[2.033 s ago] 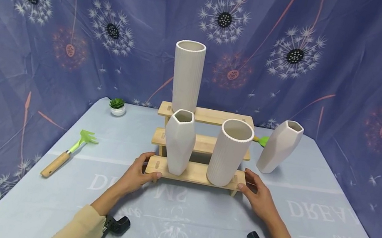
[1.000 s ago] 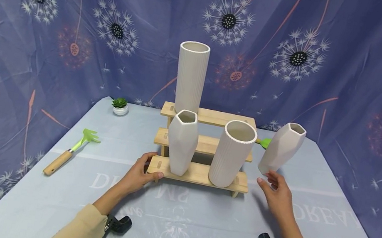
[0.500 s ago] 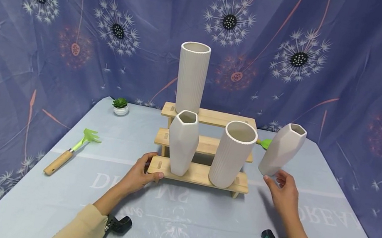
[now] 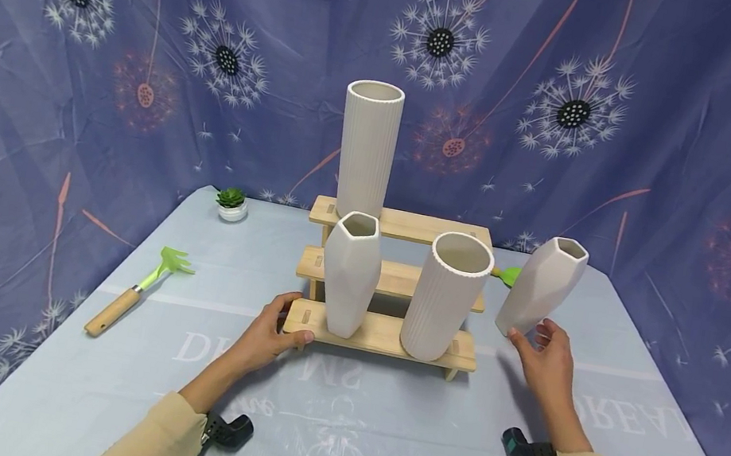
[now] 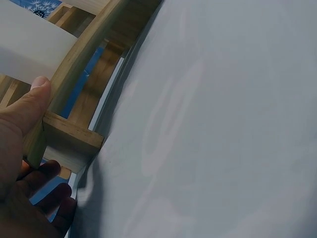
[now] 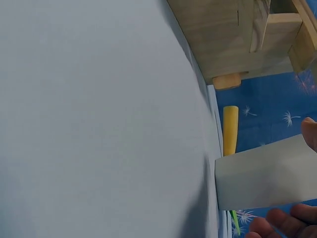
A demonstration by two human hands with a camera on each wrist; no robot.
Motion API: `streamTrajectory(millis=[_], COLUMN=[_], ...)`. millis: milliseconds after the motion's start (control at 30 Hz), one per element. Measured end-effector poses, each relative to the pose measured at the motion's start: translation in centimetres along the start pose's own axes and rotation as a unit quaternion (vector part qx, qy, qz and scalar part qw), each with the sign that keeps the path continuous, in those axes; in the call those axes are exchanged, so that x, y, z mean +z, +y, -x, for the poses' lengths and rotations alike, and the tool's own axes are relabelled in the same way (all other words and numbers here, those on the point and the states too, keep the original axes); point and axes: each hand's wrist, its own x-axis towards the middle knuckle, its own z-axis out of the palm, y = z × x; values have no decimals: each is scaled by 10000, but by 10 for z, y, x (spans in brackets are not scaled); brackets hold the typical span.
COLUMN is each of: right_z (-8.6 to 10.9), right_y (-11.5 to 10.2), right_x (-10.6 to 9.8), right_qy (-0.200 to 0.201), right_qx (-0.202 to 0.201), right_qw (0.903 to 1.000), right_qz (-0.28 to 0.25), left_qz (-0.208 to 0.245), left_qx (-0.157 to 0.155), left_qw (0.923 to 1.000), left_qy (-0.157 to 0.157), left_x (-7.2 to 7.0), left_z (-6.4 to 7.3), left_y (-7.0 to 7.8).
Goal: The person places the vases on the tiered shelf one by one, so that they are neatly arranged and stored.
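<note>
My left hand (image 4: 264, 330) grips the left end of the lowest tier of the three-tier wooden stand (image 4: 384, 333), thumb on its front edge. In the left wrist view, that thumb (image 5: 34, 94) lies on the wood, fingers below. My right hand (image 4: 546, 363) is at the base of a white faceted vase (image 4: 540, 286) on the table, right of the stand. The right wrist view has its thumb and fingers on opposite sides of this vase (image 6: 262, 176); firm contact cannot be told. Another faceted vase (image 4: 348, 278) and a wide ribbed vase (image 4: 444, 298) stand on the lowest tier.
A tall ribbed vase (image 4: 367, 152) stands on the top tier. At left lies a green hand rake (image 4: 140, 291) with a wooden handle, and farther back a small potted succulent (image 4: 232, 206). A green tool (image 4: 508, 274) is partly hidden behind the right vase.
My right hand has let go of the stand's right end and moved right to the faceted vase, its fingers coming around the base. My left hand has stayed on the stand.
</note>
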Motion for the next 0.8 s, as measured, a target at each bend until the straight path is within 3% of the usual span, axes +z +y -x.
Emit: streamTrajectory(millis=[667, 800], right_z=[-27, -30], right_y=[1, 1], right_x=[10, 13], right_qy=[146, 171], right_qx=[234, 286], right_qw=[9996, 9994], right_qz=[-80, -78], left_qz=[32, 29], left_qx=[29, 26], left_qw=[10000, 10000], left_qy=[21, 59], left_x=[1, 2], left_z=[3, -2], left_y=[4, -6])
